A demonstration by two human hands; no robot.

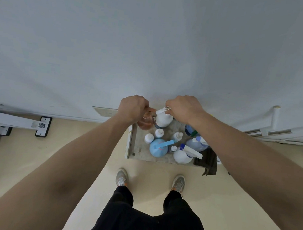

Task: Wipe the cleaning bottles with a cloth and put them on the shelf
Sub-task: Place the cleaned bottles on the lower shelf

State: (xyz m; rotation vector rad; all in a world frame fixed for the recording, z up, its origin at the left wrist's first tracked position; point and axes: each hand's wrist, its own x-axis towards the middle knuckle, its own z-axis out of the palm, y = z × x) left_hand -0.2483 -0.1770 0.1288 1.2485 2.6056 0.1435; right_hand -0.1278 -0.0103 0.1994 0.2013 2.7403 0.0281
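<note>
From the head view, I see both hands at the far edge of the low surface (139, 147), against the wall. The left hand (134, 108) has its fingers curled round the neck of the amber bottle (146, 123), whose top is mostly hidden. The right hand (183, 107) pinches the trigger head of the white bottle (163, 119); its fingertips are out of sight. The right forearm covers several bottles. Nearer me stand a blue bottle (156, 148) and a spray bottle (182, 155), and the dark cloth (207, 161) hangs off the near edge.

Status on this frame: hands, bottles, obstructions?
Left hand grips amber bottle. Right hand grips top of white bottle. Dark cloth lies untouched, front right. No obstruction.
</note>
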